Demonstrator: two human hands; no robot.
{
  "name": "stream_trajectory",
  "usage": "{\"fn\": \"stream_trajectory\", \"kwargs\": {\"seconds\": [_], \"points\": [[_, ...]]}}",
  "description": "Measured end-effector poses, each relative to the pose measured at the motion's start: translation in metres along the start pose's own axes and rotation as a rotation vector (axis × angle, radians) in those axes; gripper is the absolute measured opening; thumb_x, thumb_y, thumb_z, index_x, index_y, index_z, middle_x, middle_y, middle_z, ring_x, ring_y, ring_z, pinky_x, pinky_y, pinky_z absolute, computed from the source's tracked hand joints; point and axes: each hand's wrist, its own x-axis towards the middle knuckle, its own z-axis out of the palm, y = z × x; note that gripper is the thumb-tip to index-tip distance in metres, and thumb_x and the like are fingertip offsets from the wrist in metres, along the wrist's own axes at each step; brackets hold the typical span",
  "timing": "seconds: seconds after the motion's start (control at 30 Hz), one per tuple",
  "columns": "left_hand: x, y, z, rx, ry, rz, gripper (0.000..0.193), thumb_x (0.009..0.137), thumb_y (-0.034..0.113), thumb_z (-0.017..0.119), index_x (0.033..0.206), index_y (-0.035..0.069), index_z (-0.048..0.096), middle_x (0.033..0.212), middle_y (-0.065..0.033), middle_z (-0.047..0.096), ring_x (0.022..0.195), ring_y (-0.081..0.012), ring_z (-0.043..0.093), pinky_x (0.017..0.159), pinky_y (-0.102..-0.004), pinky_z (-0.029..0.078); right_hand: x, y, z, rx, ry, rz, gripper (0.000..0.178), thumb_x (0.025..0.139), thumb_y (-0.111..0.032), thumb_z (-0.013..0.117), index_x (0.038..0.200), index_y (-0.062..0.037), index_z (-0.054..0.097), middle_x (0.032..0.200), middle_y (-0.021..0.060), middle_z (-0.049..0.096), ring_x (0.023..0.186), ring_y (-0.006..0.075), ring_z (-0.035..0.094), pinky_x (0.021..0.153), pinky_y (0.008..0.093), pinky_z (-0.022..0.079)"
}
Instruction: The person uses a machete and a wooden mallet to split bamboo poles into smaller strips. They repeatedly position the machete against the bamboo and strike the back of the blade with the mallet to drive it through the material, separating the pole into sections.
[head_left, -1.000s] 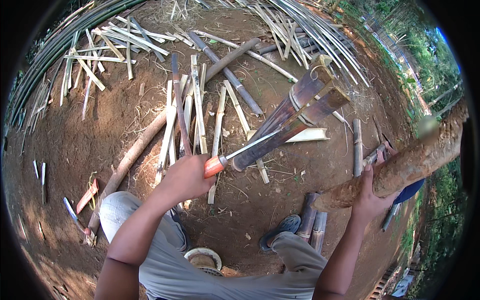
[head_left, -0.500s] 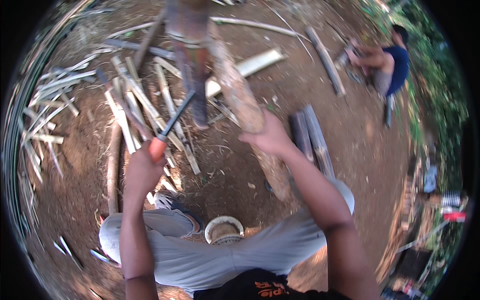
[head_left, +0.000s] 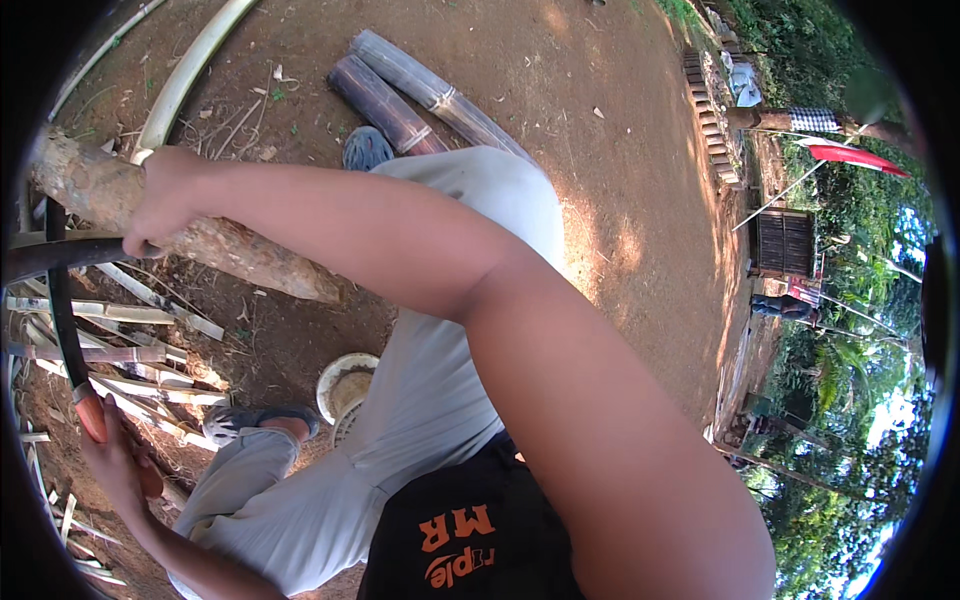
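My left hand (head_left: pixel 118 465), at the lower left, is closed round the orange-brown handle of a machete (head_left: pixel 66 320). Its dark blade points up and away from me, crossing a dark curved piece (head_left: pixel 60 258) at the left rim that looks like bamboo. My right hand (head_left: pixel 172 198) grips a thick, rough-barked log (head_left: pixel 255 262), which slants across in front of my knees. The log's far end reaches toward the left rim. Whether blade and dark piece touch, I cannot tell.
Split bamboo strips (head_left: pixel 150 392) lie scattered beside my sandalled foot (head_left: pixel 258 420). A white round-rimmed container (head_left: pixel 325 385) stands between my legs. Beyond my knee lie two dark bamboo lengths (head_left: pixel 385 105). Farther right are a red and white flag (head_left: pixel 855 155) and a slatted structure (head_left: pixel 783 242).
The view has swung to the right, so hands, log and machete sit farther left. The seated person has left the picture. Both hands keep their holds.
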Motion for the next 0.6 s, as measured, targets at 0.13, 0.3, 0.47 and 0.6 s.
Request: {"fn": "stream_trajectory", "kwargs": {"seconds": [0.13,0.3,0.47,0.6], "points": [[-0.006,0.002,-0.01,0.079,0.123,-0.005,0.036,0.098,0.036,0.07,0.111,0.003,0.062,0.062,-0.0001,0.043,0.044,-0.0085,0.044,0.039,-0.0245,0.034,0.035,-0.009,0.015,-0.127,-0.111,-0.049,0.08,0.057,-0.06,0.083,0.106,0.0028,0.075,0.11,0.0189,0.073,0.097,0.026,0.072,0.086,0.0302,0.056],[-0.006,0.013,-0.004,-0.018,0.117,-0.05,0.036,0.099,0.032,0.069,0.118,0.002,0.063,0.06,0.0003,0.042,0.042,-0.0088,0.04,0.041,-0.0255,0.036,0.058,-0.008,0.02,-0.136,-0.152,-0.117,0.08,0.06,-0.063,0.081,0.109,0.0007,0.076,0.111,0.0173,0.073,0.099,0.0244,0.072,0.086,0.0293,0.055],[-0.013,0.02,0.004,0.079,0.149,-0.022,0.037,0.098,0.035,0.069,0.116,0.003,0.064,0.06,-0.0002,0.045,0.046,-0.0086,0.045,0.043,-0.0255,0.037,0.035,-0.005,0.014,-0.096,-0.071,-0.096,0.082,0.063,-0.061,0.083,0.111,0.0053,0.072,0.111,0.0211,0.072,0.106,0.0265,0.07,0.093,0.0325,0.055],[-0.033,0.033,0.01,0.25,0.17,0.095,0.032,0.099,0.033,0.068,0.104,0.001,0.066,0.061,0.0001,0.055,0.051,-0.0089,0.051,0.047,-0.0273,0.038,0.016,-0.012,0.009,0.065,-0.1,-0.021,0.066,0.063,-0.046,0.089,0.097,0.0075,0.072,0.104,0.0244,0.072,0.094,0.0293,0.073,0.079,0.0365,0.059]]}}
